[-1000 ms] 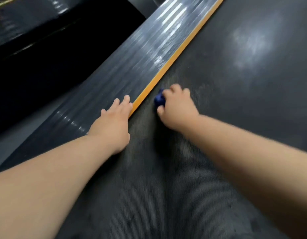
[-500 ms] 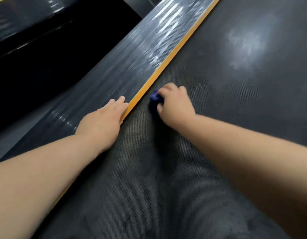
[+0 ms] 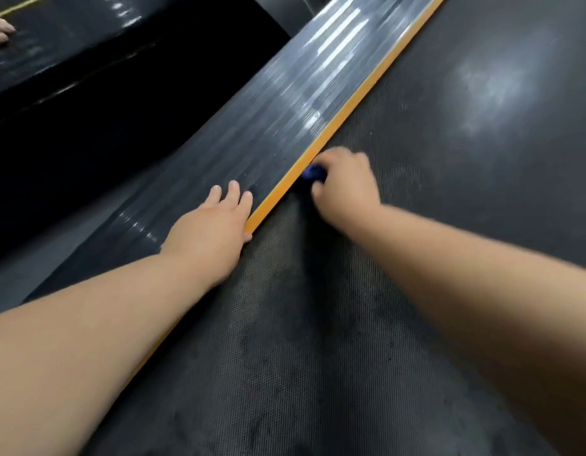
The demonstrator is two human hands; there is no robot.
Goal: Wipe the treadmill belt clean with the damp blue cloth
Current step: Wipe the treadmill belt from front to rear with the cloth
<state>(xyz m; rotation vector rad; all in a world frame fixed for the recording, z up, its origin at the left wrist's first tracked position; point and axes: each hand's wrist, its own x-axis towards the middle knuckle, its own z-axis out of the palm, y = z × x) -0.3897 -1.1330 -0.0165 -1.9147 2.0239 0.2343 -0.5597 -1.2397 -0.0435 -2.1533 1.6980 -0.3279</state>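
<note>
The blue cloth [image 3: 314, 173] is bunched into a small wad and sits on the belt [image 3: 433, 232], at its left edge, touching or just beside the orange strip [image 3: 350, 102] that borders it. Only a small part of the cloth shows, since the right hand [image 3: 346, 189] covers the rest. That hand's fingers are curled over the wad and grip it, knuckles up, pressing it down onto the belt. The hand is slightly blurred.

The belt is dark with a fine dotted texture. It has dull grey smudges in the near part, between the two forearms, and a pale patch of reflected light far up on the right.

The left hand [image 3: 215, 230] lies flat and holds nothing. Its fingers are straight and rest on the ribbed grey side rail [image 3: 285, 110] to the left of the orange strip, and its thumb reaches across the strip to the belt's edge.

Beyond the rail is a strip of dark floor [image 3: 87, 143], then a second glossy black machine [image 3: 61, 44] at the upper left. At the far left edge of that machine are someone's fingers or toes [image 3: 0, 31]; I cannot tell which.
</note>
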